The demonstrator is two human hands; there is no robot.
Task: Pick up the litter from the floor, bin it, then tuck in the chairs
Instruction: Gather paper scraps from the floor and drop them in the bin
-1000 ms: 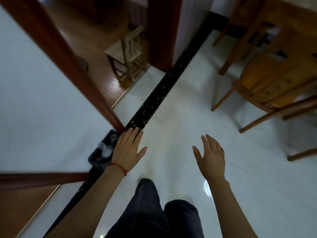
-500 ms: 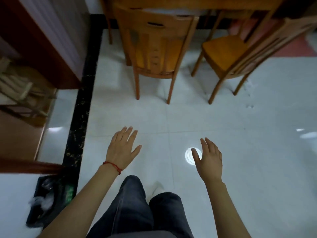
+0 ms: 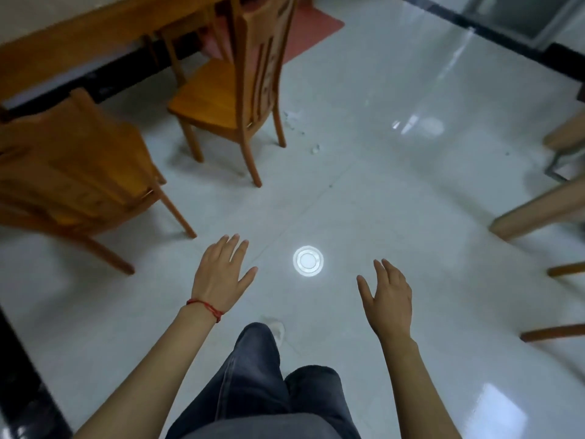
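Both hands are empty right now, left hand [image 3: 221, 275] and right hand [image 3: 387, 299] hovering with fingers spread, so this looks like the chair-tucking stage. Two chairs sit pulled out from the bench [image 3: 72, 52]: the near chair [image 3: 72, 166] and the far chair [image 3: 234, 87]. Small white specks [image 3: 315, 149] by the far chair might be leftover litter, too blurry to say. Next up: grab a chair back and push.

Both arms extending forward; left hand [image 3: 221, 275] and right hand [image 3: 387, 301] hovering palm-down, fingers spread, gripping nothing.
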